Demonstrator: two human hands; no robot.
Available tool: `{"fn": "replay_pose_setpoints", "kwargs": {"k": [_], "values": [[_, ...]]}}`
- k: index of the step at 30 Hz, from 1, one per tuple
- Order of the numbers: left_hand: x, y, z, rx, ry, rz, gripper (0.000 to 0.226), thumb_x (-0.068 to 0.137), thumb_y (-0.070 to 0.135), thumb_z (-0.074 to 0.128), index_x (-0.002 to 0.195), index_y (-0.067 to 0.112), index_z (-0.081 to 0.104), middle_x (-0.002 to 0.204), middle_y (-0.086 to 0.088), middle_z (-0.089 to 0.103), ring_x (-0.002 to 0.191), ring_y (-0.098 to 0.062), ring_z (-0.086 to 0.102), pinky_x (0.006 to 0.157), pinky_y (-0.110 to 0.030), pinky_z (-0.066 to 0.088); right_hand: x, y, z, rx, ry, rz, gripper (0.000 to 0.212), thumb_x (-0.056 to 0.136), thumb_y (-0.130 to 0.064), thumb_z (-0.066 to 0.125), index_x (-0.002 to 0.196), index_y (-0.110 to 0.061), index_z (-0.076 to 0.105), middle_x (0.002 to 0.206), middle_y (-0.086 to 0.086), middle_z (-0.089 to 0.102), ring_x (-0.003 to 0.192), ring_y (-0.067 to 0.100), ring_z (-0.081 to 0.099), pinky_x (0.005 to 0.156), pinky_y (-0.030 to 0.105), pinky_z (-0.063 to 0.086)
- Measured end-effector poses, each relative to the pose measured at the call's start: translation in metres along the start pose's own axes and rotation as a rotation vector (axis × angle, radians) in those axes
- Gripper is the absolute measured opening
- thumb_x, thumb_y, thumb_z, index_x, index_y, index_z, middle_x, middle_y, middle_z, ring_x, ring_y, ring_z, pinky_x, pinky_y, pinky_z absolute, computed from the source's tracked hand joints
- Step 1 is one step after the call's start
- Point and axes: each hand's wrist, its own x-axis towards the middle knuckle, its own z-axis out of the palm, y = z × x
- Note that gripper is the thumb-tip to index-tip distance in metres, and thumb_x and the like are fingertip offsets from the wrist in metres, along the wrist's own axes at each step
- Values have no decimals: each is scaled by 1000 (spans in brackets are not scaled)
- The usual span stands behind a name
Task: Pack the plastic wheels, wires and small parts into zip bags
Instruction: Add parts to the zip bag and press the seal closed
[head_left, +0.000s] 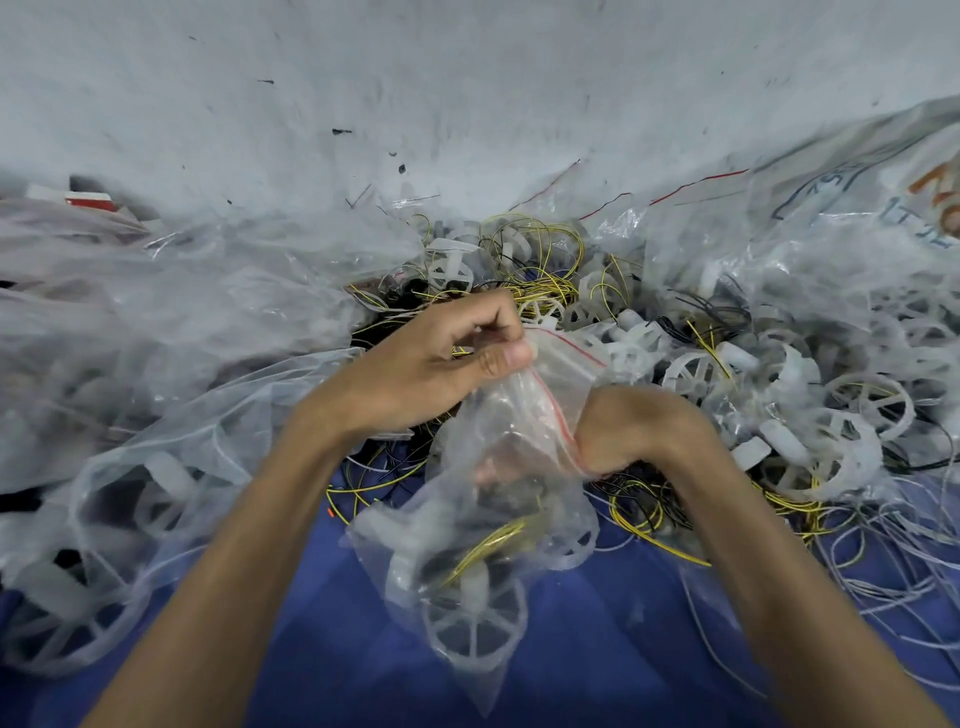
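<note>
- Head view: left hand (436, 364) pinches the zip bag (519, 415) top with thumb and finger.
- The right hand (623, 431) reaches inside; its grip is hidden.
- A wheel (475, 629) sits in the bag, over the blue surface (337, 649).
- A pile of wheels and wires (727, 384) lies beyond, under a grey wall (467, 78).

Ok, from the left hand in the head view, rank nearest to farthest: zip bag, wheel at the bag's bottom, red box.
1. zip bag, pinched by the left hand.
2. wheel, below, inside the bag.
3. red box, far back left.
</note>
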Motion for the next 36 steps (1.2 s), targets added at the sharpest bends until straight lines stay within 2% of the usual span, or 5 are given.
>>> {"fn": "replay_pose_setpoints", "kwargs": {"k": [7, 11, 16, 31, 36], "values": [[1, 7, 4, -54, -9, 40, 22, 91, 38, 49, 78, 21, 44, 72, 6, 40, 63, -8, 35, 61, -17, 30, -3, 7, -8, 91, -19, 100, 52, 84, 7, 49, 33, -2, 51, 32, 1, 43, 26, -1, 43, 33, 6, 33], [0, 6, 0, -68, 3, 46, 16, 89, 30, 46, 77, 20, 44, 73, 7, 41, 67, -2, 39, 65, -12, 32, 2, 4, 15, 49, 66, 11, 32, 95, 0, 39, 126, 5, 47, 120, 21, 56, 111, 23, 54, 77, 19, 36], [-2, 4, -8, -52, 17, 41, 29, 90, 37, 51, 76, 13, 44, 73, -10, 40, 67, -13, 37, 63, -19, 32, 7, 7, 10, 210, 152, -4, 52, 96, -3, 36, 146, -15, 25, 135, 13, 48, 99, 20, 56, 67, 18, 36], [-4, -3, -19, -62, 95, -27, 16, 84, 24, 59, 87, 17, 45, 76, -8, 31, 71, -15, 33, 66, -22, 32, 16, 34, -10, 603, -55, -497, 49, 74, -77, 22, 113, -60, 47, 119, -36, 51, 119, -11, 40, 108, 27, 27], [-7, -7, -24, 93, 100, -119, 20, 84, 39, 62, 93, 22, 56, 77, -6, 38, 75, -21, 43, 71, -26, 37, 13, 34, -11, 406, 286, -515, 29, 86, -51, 50, 71, -27, 57, 60, -14, 56, 50, -3, 53, 52, 11, 40]]}}
